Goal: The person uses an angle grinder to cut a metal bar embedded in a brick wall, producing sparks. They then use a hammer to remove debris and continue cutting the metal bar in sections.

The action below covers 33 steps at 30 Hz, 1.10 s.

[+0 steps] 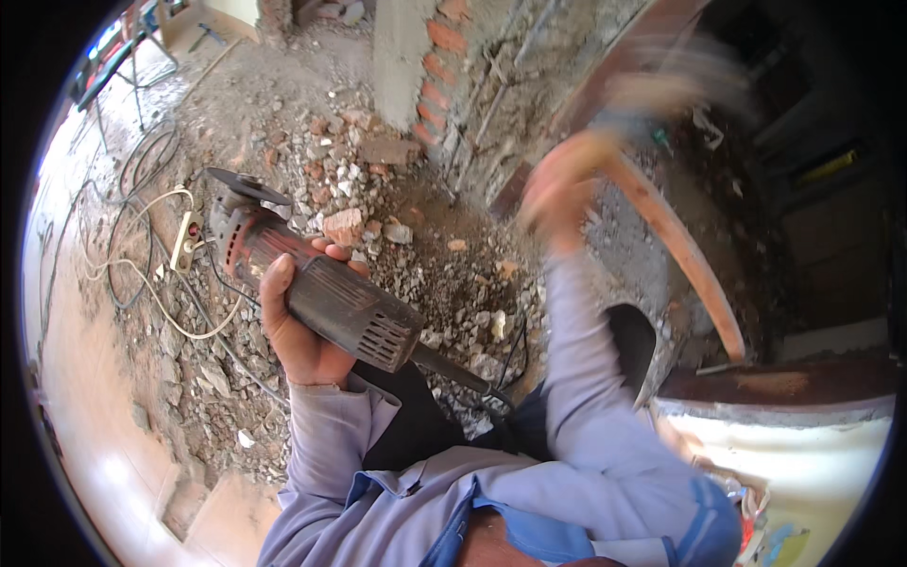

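In my left hand (298,326) rests a worn, dark angle grinder (345,302), its body lying across the palm with fingers wrapped around it. The thin dark cutting disc (248,185) is at the upper left end, and the grinder's cord (453,370) leaves the lower right end. My right hand (567,184) is stretched forward and smeared by motion, so its fingers cannot be made out. A long, curved wooden strip (675,241) runs from beside that hand down to the right; whether the hand touches it is unclear. A brown block (510,192) is just left of the hand.
Broken brick and concrete rubble (397,231) covers the ground ahead. A white power strip (185,242) lies at the left among looped cables (142,189). Exposed brickwork (439,76) stands at the back. A blurred, light brown shape (661,90) shows at the upper right.
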Tool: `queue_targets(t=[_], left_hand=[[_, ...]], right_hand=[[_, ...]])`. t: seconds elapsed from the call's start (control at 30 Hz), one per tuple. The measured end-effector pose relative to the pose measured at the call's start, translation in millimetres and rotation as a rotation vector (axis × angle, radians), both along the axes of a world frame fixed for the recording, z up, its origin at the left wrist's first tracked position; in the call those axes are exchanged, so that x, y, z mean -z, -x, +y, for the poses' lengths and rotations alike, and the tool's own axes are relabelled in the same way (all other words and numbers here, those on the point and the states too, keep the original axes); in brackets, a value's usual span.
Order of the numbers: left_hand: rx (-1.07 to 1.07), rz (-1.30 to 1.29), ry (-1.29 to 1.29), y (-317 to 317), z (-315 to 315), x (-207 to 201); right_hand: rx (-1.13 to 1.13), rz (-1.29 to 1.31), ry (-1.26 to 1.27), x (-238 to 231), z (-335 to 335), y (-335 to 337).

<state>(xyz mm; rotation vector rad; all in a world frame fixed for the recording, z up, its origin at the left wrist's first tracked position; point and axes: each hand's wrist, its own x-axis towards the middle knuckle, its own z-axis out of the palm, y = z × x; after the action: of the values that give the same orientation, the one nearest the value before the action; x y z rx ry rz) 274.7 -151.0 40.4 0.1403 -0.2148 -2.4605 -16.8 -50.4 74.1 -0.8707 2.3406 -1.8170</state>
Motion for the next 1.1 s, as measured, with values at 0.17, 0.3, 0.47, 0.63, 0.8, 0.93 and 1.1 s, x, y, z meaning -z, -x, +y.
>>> queue_targets(t=[0.17,0.3,0.47,0.63,0.8,0.93,1.1], left_hand=[[-0.150,-0.028,0.026,-1.2,10.0,0.7],[-0.078,-0.081,0.086,-1.1,10.0,0.4],[-0.039,-0.082,0.006,-1.4,5.3,1.5],[-0.026,0.019,-0.106,-1.3,1.5,4.8],[-0.109,-0.120,0.046,-8.0,3.4,-1.0],[-0.153,-0.123,0.053,-4.8,15.1,-3.5],[-0.107,-0.091,0.070,1.1,11.3,-0.8]], right_hand=[[-0.200,-0.509,0.102,98.3,33.1,-18.8],[-0.225,-0.148,0.304,-22.9,41.7,-11.1],[0.072,0.743,0.586,-212.7,57.8,-1.9],[0.094,0.810,0.407,-163.6,23.1,14.0],[-0.104,-0.682,0.143,70.9,8.3,-30.9],[-0.156,-0.528,0.147,81.8,64.6,-30.3],[-0.206,0.387,0.424,-98.7,74.0,2.8]])
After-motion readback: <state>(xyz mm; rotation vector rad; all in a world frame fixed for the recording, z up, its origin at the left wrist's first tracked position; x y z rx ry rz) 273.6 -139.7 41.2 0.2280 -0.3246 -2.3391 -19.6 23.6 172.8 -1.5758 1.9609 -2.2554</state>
